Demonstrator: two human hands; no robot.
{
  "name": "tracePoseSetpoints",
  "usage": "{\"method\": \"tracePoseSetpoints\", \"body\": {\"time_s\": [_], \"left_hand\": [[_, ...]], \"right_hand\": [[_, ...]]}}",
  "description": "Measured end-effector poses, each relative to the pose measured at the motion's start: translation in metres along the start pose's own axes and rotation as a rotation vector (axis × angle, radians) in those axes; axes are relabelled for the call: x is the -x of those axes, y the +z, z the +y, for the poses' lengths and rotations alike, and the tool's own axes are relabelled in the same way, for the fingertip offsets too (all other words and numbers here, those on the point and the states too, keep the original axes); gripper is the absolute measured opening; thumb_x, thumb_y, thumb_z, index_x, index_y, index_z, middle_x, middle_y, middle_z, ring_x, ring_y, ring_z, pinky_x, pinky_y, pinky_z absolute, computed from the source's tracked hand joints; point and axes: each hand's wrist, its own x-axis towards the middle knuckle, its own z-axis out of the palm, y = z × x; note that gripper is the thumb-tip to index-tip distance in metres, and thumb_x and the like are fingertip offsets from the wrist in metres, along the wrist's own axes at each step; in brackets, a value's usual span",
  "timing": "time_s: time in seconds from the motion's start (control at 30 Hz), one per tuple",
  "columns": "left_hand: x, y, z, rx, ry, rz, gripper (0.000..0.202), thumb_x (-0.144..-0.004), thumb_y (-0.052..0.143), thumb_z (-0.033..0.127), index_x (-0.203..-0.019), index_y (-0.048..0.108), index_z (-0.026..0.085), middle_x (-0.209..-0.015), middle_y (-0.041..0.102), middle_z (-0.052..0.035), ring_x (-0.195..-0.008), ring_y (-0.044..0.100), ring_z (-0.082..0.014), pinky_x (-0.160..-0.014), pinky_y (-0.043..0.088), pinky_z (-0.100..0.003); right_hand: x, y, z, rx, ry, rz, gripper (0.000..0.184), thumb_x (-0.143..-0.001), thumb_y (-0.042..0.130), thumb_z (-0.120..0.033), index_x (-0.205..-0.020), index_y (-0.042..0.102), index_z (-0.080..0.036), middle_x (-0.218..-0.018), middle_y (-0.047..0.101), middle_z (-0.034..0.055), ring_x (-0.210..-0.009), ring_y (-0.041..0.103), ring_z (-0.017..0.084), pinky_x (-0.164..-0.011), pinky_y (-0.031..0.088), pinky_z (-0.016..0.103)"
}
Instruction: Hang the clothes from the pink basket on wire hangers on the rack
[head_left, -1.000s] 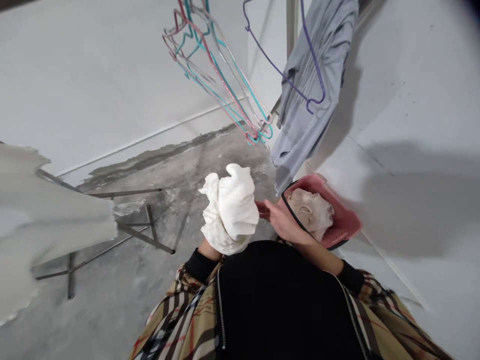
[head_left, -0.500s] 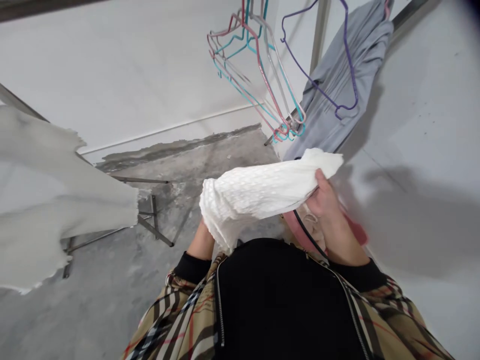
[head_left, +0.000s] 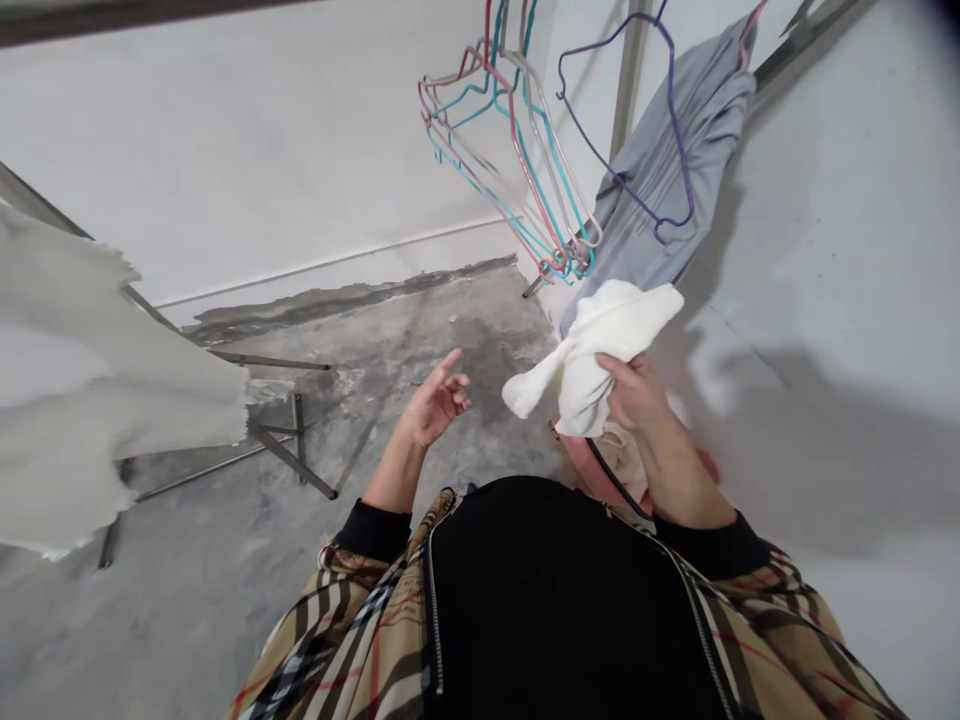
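Note:
A white cloth garment (head_left: 592, 340), bunched up with a narrow part swinging out to the left, hangs from my right hand (head_left: 636, 392). The thumb and fingers of that hand are closed on it; its exact kind cannot be made out. My left hand (head_left: 437, 402) is in the air to the left of the cloth, apart from it. Its index finger is stretched out, the other fingers are loosely curled, and it holds nothing. Beneath my right forearm stands a pink tub (head_left: 592, 470) with light pinkish cloth (head_left: 622, 455) inside.
Several pink, teal and white hangers (head_left: 517, 150) hang ahead. A purple hanger (head_left: 686, 150) hangs beside a grey garment (head_left: 667, 170) on a rail. To the left, a pale ragged-edged sheet (head_left: 150, 380) lies over a metal-legged frame (head_left: 292, 460). White walls (head_left: 840, 300) border the concrete floor (head_left: 247, 580).
My left hand has come out of the white garment and moved clear. The garment, stretched between both hands before, is now gathered in my right hand alone.

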Motion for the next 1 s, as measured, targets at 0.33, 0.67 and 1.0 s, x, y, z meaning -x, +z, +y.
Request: {"method": "tracePoseSetpoints", "body": {"time_s": [0.33, 0.67, 1.0], "left_hand": [[0.01, 0.087, -0.036, -0.351, 0.08, -0.091, 0.059, -0.064, 0.082, 0.031, -0.119, 0.062, 0.021, -0.11, 0.069, -0.0087, -0.108, 0.059, -0.0273, -0.091, 0.048, -0.039], [0.012, 0.071, -0.003, 0.326, 0.106, -0.043, 0.029, -0.068, 0.061, 0.03, -0.096, 0.066, 0.023, -0.087, 0.067, -0.0011, -0.082, 0.064, -0.0199, -0.079, 0.052, -0.034], [0.007, 0.056, 0.003, 0.381, 0.213, 0.053, 0.04, -0.066, 0.056, 0.032, -0.104, 0.065, 0.025, -0.093, 0.07, -0.0034, -0.083, 0.065, -0.0232, -0.085, 0.053, -0.04]], "right_hand": [[0.043, 0.038, 0.0, 0.805, -0.333, -0.555, 0.051, -0.083, 0.054, -0.014, -0.133, 0.055, -0.026, -0.115, 0.063, 0.0088, -0.104, 0.061, 0.025, -0.089, 0.051, 0.042], [0.049, 0.013, 0.024, 0.419, -0.068, -0.344, 0.04, -0.09, 0.058, -0.039, -0.129, 0.056, -0.03, -0.118, 0.065, 0.0054, -0.106, 0.061, 0.02, -0.093, 0.05, 0.04], [0.038, 0.028, 0.038, 0.452, 0.073, -0.615, 0.033, -0.086, 0.059, -0.044, -0.105, 0.07, -0.02, -0.098, 0.072, 0.0054, -0.089, 0.066, 0.02, -0.081, 0.052, 0.034]]}}
